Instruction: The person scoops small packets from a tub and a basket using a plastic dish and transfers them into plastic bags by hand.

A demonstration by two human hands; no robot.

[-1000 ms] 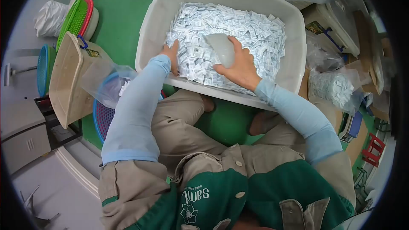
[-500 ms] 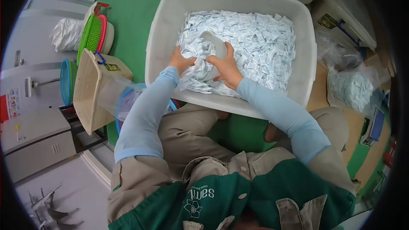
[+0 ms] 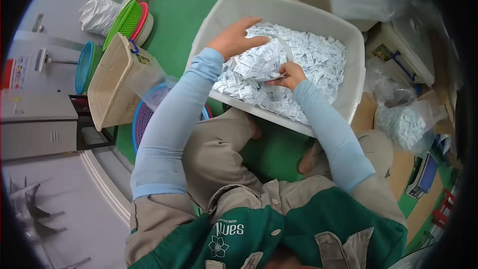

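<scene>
A large white tub holds a deep layer of small white printed sachets. My right hand grips the near right side of a translucent plastic bowl, thumb and fingers at its edge. Heaped sachets fill this bowl, which leans toward the left and hides most of its own wall. Over the tub's left part, my left hand is open, fingers stretched out and thumb apart, just above the heap's upper left side.
Left of the tub stand a beige bin with a plastic liner and a blue-rimmed basket. Green and red baskets lean behind. At right are a clear bag of sachets, a lidded box and a blue-grey device.
The bowl, before half sunk among the sachets between both hands, is now heaped with them. My left hand has risen up and away; my right has moved right, holding the bowl.
</scene>
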